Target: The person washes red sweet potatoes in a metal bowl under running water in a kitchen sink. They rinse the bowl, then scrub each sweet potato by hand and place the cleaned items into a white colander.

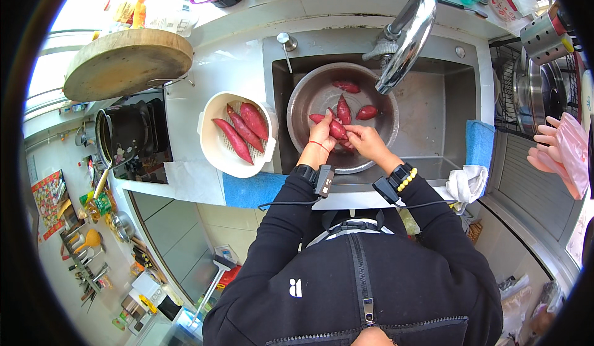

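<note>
My left hand (324, 133) grips a red-skinned sweet potato (338, 130) low over a round metal basin (297, 128). The fingertips of my right hand (369, 143) pinch the near right end of the same sweet potato. Several other sweet potatoes lie in the basin, among them an upright-pointing one (343, 110), a short one (367, 112) and one by the far wall (346, 86). Left of the sink, a white strainer basket (211, 153) holds three sweet potatoes (241, 125). What lies directly beneath my hands is partly hidden.
The basin stands in the left part of a steel sink (420, 128), under a chrome faucet (408, 40). A blue cloth (255, 189) lies at the counter edge, and a white rag (466, 183) hangs at right. A round wooden board (127, 63) stands at far left; pink gloves (564, 153) hang far right.
</note>
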